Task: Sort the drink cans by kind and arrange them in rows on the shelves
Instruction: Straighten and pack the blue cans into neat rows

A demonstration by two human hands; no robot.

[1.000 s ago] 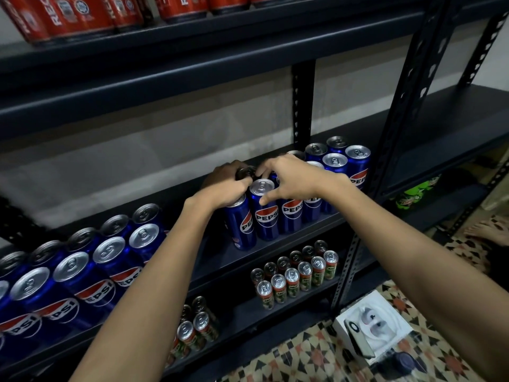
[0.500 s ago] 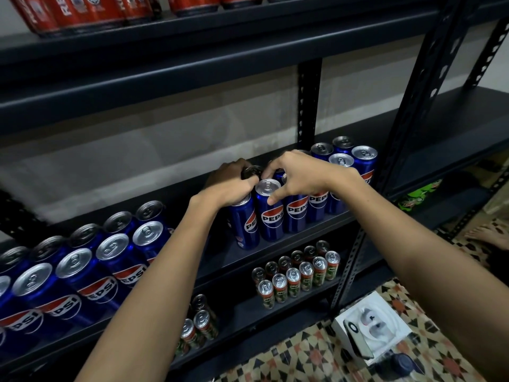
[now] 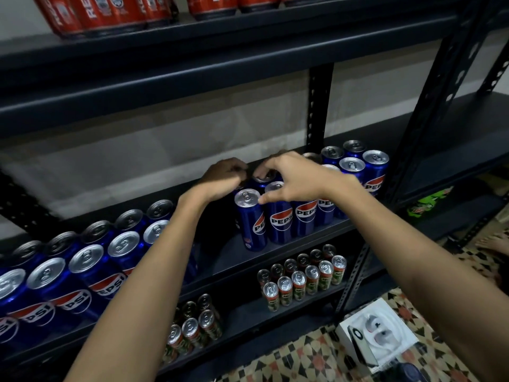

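Both hands work at the left end of a short block of blue cans [image 3: 278, 216] on the middle shelf [image 3: 275, 252]. The left hand [image 3: 223, 179] reaches over the front can to a can [image 3: 263, 179] in the rear row; its fingers curl down at that can's rim, though the actual contact is hidden, so its grip cannot be confirmed. The right hand [image 3: 292, 179] has its fingers bent over the tops of the neighbouring cans, thumb touching the rim of the front end can [image 3: 250, 219]; this reads as steadying and squaring the row, not lifting.

The blue cans stand upright, silver tops up, logos facing forward, packed touching in two rows. A second blue group [image 3: 82, 260] stands well apart to the left on the same shelf. Red cans [image 3: 110, 9] occupy the shelf above, green cans [image 3: 303, 277] the one below. Sorting appears largely complete.
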